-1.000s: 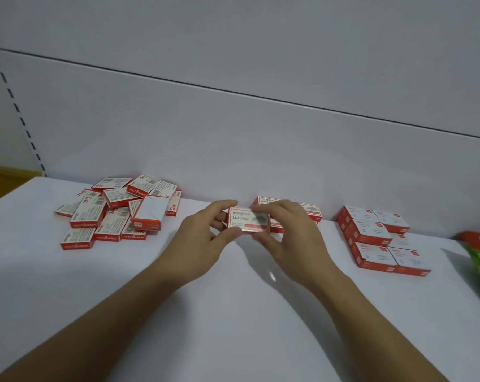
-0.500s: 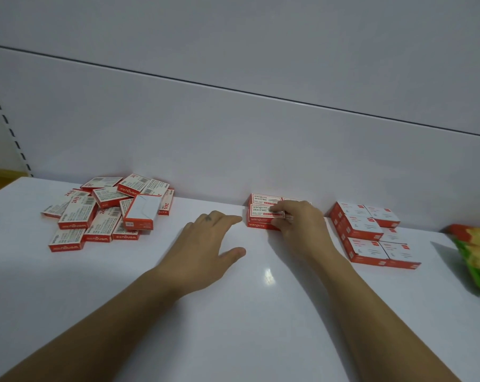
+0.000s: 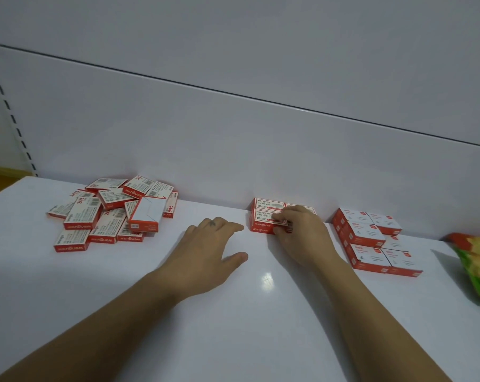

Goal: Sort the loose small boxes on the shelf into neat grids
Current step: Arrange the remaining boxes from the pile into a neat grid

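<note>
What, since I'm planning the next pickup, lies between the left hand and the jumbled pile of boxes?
Nothing visible. The left hand is open over the white shelf, and only bare shelf separates it from the jumbled pile of small red-and-white cardboard boxes to its left. The right hand, gripping the neat stack, is on the other side.

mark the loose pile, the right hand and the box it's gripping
loose pile [image 3: 109,221]: head view, top of a middle box
right hand [image 3: 305,235]: head view, back of hand
front box [image 3: 263,215]: head view, its printed top
</note>
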A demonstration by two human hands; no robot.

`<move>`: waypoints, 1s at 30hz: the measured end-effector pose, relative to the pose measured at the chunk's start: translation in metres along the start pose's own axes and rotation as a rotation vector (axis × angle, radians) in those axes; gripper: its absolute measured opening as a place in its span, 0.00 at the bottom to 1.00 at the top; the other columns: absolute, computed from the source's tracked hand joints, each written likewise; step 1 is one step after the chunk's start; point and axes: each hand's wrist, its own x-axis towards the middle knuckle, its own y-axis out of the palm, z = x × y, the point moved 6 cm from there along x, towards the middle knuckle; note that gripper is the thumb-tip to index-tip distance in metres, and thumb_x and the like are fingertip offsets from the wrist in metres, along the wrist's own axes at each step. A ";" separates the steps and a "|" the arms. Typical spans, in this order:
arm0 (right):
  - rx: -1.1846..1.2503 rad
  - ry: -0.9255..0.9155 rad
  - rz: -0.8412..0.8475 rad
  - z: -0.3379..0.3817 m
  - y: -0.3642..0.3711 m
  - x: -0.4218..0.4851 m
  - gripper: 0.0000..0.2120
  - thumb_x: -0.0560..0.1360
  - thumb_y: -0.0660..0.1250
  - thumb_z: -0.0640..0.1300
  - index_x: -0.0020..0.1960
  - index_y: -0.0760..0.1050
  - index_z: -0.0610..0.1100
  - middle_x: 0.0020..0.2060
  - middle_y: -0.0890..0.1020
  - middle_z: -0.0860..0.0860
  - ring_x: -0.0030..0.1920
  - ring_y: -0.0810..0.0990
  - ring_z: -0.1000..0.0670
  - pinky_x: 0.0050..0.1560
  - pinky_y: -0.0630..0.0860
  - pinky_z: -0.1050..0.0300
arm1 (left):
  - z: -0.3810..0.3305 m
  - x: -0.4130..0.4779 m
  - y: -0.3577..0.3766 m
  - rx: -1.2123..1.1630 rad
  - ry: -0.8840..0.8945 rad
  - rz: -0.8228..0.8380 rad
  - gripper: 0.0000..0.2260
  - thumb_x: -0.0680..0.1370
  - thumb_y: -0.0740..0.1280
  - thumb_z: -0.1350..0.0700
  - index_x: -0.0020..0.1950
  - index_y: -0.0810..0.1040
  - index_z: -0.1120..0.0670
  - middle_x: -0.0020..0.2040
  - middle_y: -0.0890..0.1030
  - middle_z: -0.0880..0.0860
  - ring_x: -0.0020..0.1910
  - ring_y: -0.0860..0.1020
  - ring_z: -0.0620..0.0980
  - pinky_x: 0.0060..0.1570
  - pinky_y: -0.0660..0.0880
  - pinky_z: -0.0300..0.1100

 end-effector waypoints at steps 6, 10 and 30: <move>-0.039 -0.002 0.150 -0.003 -0.019 -0.002 0.23 0.75 0.67 0.48 0.69 0.71 0.54 0.65 0.74 0.49 0.63 0.73 0.48 0.59 0.69 0.55 | -0.010 0.007 -0.003 0.005 -0.031 0.010 0.26 0.78 0.60 0.41 0.74 0.59 0.46 0.73 0.65 0.47 0.71 0.62 0.48 0.69 0.60 0.45; -0.111 0.055 0.176 -0.023 -0.038 -0.006 0.22 0.76 0.66 0.49 0.69 0.71 0.52 0.61 0.78 0.50 0.59 0.76 0.47 0.56 0.71 0.53 | -0.023 0.016 -0.002 0.013 -0.056 0.065 0.26 0.80 0.57 0.43 0.76 0.58 0.49 0.74 0.64 0.49 0.72 0.61 0.49 0.70 0.60 0.46; 0.193 0.207 -0.054 -0.057 -0.009 -0.025 0.20 0.72 0.65 0.59 0.61 0.69 0.56 0.54 0.81 0.58 0.56 0.77 0.47 0.57 0.77 0.44 | -0.038 0.062 0.027 -0.406 -0.425 -0.204 0.13 0.77 0.63 0.48 0.60 0.79 0.49 0.54 0.83 0.45 0.49 0.80 0.47 0.54 0.77 0.46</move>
